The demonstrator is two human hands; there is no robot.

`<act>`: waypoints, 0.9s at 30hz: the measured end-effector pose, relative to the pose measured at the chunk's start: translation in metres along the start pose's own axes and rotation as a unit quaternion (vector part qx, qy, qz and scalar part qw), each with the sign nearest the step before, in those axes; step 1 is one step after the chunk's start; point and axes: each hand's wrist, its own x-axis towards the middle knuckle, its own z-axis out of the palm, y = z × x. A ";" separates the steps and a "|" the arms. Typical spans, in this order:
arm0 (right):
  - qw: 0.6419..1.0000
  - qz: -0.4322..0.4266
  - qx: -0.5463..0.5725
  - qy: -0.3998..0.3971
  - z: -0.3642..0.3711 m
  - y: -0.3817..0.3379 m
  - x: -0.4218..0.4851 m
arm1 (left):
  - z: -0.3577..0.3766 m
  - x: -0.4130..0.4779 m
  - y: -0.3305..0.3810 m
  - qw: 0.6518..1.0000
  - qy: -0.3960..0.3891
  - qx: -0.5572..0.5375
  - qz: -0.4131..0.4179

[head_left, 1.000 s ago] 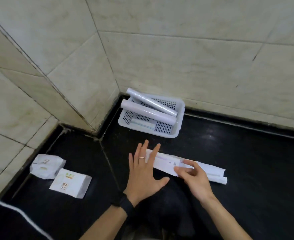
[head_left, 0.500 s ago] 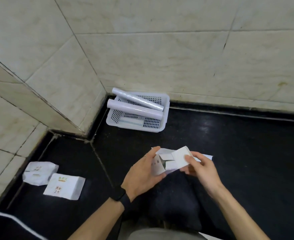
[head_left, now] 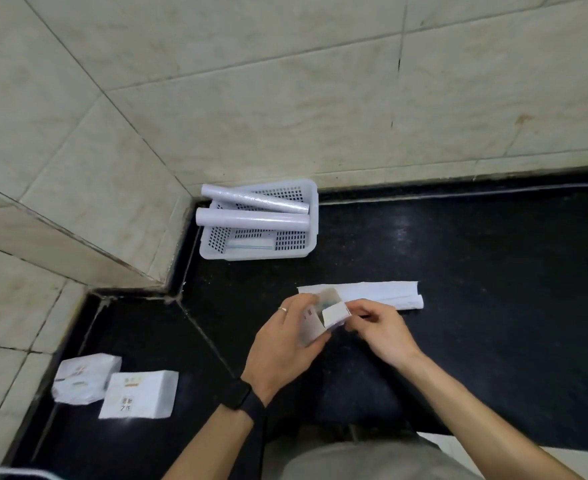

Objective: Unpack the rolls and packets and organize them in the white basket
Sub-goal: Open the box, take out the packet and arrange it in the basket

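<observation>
both forearms reach forward, hands close together. the left hand (head_left: pixel 280 348), ring on one finger and dark band at the wrist, curls closed; the right hand (head_left: pixel 379 329) pinches with its fingertips.

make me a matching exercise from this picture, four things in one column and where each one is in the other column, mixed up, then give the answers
1. two rolls
2. small carton
3. two white packets
4. long paper wrapper

A. on the black counter, lower left
B. held in both hands
C. lying across the white basket
D. flat on the counter beyond the hands

Pairs: 1-C, 2-B, 3-A, 4-D
</observation>
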 end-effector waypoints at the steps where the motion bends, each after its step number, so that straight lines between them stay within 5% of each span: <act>1: 1.000 -0.003 -0.006 0.011 -0.002 0.000 0.000 | 0.000 0.000 -0.001 1.000 -0.007 0.001 -0.008; 5: 0.984 -0.115 -0.106 0.089 -0.010 -0.001 -0.008 | -0.001 0.002 -0.002 0.998 -0.045 0.009 -0.040; 8: 0.953 -0.213 -0.212 0.027 -0.019 -0.005 -0.012 | -0.002 0.005 -0.003 0.996 -0.053 -0.018 -0.070; 11: 0.943 -0.210 -0.259 -0.012 -0.024 -0.005 -0.009 | -0.006 0.008 -0.006 0.994 -0.044 -0.047 -0.089; 19: 0.920 -0.251 -0.300 -0.016 -0.026 -0.009 0.002 | -0.005 0.014 -0.010 0.993 -0.077 -0.031 -0.086; 27: 0.921 -0.315 -0.222 0.062 -0.013 -0.006 -0.008 | -0.018 0.019 -0.010 0.969 -0.050 -0.181 -0.163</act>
